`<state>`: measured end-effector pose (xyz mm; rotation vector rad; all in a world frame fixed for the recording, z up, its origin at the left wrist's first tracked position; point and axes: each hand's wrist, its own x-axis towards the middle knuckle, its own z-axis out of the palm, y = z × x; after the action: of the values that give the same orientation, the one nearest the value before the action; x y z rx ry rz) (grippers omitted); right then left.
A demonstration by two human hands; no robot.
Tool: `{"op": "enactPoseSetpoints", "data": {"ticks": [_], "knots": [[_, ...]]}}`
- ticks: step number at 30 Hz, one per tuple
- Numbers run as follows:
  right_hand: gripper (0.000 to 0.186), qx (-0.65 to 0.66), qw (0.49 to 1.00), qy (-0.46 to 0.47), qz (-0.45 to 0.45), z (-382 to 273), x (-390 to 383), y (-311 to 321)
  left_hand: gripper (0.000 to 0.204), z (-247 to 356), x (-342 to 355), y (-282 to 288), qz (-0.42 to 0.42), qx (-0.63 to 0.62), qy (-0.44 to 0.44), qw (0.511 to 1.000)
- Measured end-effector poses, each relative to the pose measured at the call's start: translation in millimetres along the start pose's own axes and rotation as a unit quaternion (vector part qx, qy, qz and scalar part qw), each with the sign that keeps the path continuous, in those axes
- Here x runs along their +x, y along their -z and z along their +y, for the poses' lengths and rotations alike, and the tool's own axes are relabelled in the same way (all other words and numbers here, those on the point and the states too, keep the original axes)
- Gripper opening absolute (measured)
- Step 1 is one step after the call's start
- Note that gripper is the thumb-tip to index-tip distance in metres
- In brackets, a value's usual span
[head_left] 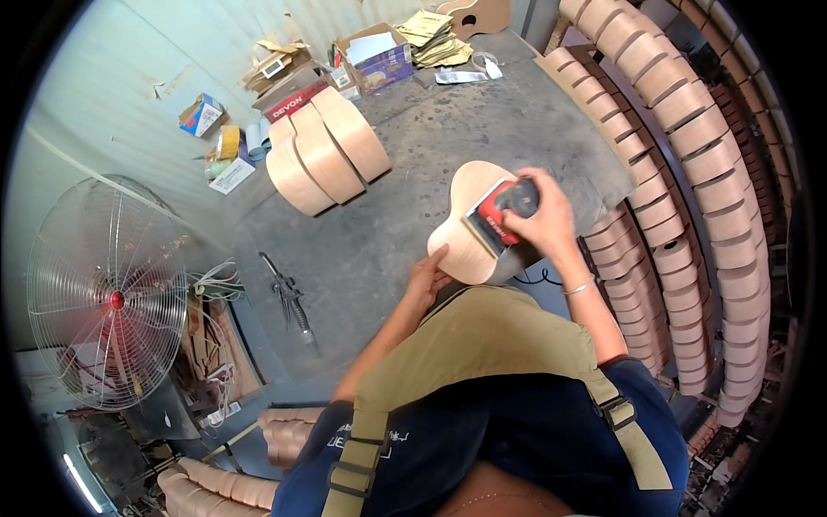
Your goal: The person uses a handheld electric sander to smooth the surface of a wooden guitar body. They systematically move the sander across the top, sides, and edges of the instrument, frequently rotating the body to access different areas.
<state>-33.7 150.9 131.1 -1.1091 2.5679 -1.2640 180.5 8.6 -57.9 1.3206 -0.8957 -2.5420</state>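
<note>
A pale wooden ukulele body (466,252) lies near the front edge of the dark table, its flat face up. My left hand (428,274) grips its lower left edge, thumb on the face and fingers along the side. My right hand (549,222) is closed round a red and black palm sander (492,212), whose flat pad rests on the face's right side. The hand's upper part is slightly blurred. A black cord (539,277) curls below the body by my right forearm.
Several more wooden bodies (320,155) stand at the left on the table (405,142), before boxes (376,60) and yellow sheets (433,36). An air blow gun (289,297) lies front left, near a large caged fan (112,293). Long stacks of bodies (689,129) line the right.
</note>
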Motion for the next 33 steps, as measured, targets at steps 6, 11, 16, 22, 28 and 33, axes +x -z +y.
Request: {"op": "enactPoseSetpoints", "data": {"ticks": [6, 11, 16, 22, 28, 33], "knots": [[0.065, -0.139, 0.971, 0.146, -0.125, 20.8, 21.9, -63.0, 0.055, -10.4, 14.3, 7.0, -0.056, 0.057, 0.006, 0.997], [0.065, -0.211, 0.975, 0.02, -0.069, 25.6, 127.6, -88.9, 0.052, -6.0, 9.2, 2.2, -0.033, 0.075, -0.003, 0.997], [0.069, -0.2, 0.962, 0.081, -0.164, -22.9, 99.9, -112.2, 0.053, -11.0, 20.2, 14.3, -0.029, 0.079, -0.002, 0.996], [0.065, -0.192, 0.977, 0.052, -0.08, 25.9, 162.5, -107.2, 0.053, -8.0, 15.6, 4.1, -0.054, 0.07, -0.011, 0.996], [0.057, -0.163, 0.966, 0.098, -0.173, 9.2, 87.3, -77.6, 0.051, -9.4, 20.5, 13.8, -0.064, 0.068, -0.008, 0.996], [0.059, -0.191, 0.98, -0.02, -0.041, 82.7, 131.5, -33.1, 0.046, -15.5, 22.4, 8.4, -0.062, 0.063, -0.001, 0.996]]}}
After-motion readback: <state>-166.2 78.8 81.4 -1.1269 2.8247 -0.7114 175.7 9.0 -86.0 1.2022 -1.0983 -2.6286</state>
